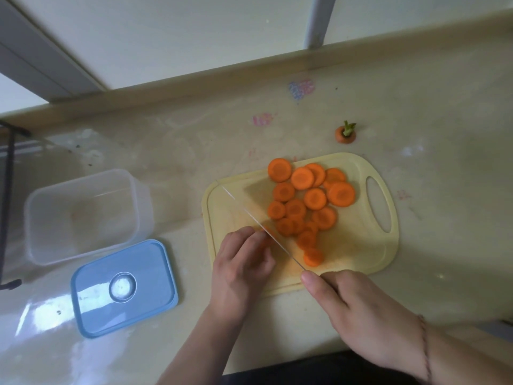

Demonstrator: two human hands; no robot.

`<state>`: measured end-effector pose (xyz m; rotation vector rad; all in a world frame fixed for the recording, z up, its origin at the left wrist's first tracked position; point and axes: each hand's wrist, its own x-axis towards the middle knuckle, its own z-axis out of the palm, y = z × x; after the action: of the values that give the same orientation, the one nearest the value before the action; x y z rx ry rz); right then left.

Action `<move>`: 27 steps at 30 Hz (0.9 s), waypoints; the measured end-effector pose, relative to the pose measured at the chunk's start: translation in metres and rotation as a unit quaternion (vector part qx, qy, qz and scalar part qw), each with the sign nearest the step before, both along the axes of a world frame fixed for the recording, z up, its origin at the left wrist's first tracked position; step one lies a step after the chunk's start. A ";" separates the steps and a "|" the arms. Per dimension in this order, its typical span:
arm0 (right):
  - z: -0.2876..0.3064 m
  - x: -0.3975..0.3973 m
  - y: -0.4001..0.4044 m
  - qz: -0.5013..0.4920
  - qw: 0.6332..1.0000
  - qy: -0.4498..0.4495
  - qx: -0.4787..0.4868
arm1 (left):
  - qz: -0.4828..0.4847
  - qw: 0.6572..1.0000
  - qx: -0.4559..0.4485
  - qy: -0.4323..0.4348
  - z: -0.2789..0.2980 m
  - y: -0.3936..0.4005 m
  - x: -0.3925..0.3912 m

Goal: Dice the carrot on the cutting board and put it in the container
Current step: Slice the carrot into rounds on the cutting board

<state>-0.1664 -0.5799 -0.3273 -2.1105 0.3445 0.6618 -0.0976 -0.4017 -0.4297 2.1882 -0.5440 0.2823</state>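
Several round carrot slices (308, 201) lie spread over the pale yellow cutting board (358, 245). My left hand (241, 262) curls its fingers over a small remaining carrot piece (265, 240) at the board's near left, mostly hiding it. My right hand (358, 315) grips the handle of a knife (258, 222), index finger stretched along its spine; the blade runs diagonally up-left, its edge against the fingers of my left hand. The clear plastic container (83, 212) stands open and empty to the left of the board.
A blue lid (125, 287) lies flat in front of the container. The cut-off carrot top (345, 133) with its green stub sits on the counter behind the board. A raised ledge runs along the back of the counter. A dark strap hangs at the far left edge.
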 end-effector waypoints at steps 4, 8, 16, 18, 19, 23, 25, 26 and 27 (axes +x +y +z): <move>-0.008 0.015 0.007 0.001 1.000 0.013 -0.003 | -0.003 1.000 -0.002 0.015 -0.001 0.003 -0.001; -0.020 0.032 0.014 -0.003 1.000 -0.009 0.007 | -0.018 1.000 0.023 0.009 -0.002 0.005 -0.004; -0.012 0.021 0.009 -0.052 0.998 -0.007 0.040 | -0.021 1.000 0.014 -0.010 -0.004 0.006 -0.008; -0.004 0.014 0.008 -0.042 0.998 0.001 0.039 | -0.011 1.000 0.007 -0.006 -0.004 0.005 -0.007; 0.000 0.011 0.008 -0.035 0.999 0.002 0.034 | -0.010 1.000 0.004 -0.003 -0.004 0.004 -0.007; 0.006 -0.002 0.004 -0.009 1.000 -0.018 0.007 | -0.012 1.000 0.002 0.003 -0.004 0.004 -0.007; 0.003 -0.006 0.003 -0.006 1.000 -0.022 0.001 | -0.015 1.000 -0.001 0.006 -0.004 0.004 -0.006; 0.002 -0.007 0.003 -0.008 1.000 -0.018 -0.001 | -0.017 1.000 -0.002 0.007 -0.004 0.004 -0.007; 0.002 -0.007 0.002 -0.010 1.000 -0.012 -0.002 | -0.018 1.000 -0.004 0.009 -0.004 0.004 -0.006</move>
<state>-0.1734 -0.5775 -0.3249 -2.1154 0.3532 0.6235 -0.1036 -0.3979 -0.4335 2.1696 -0.5713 0.2442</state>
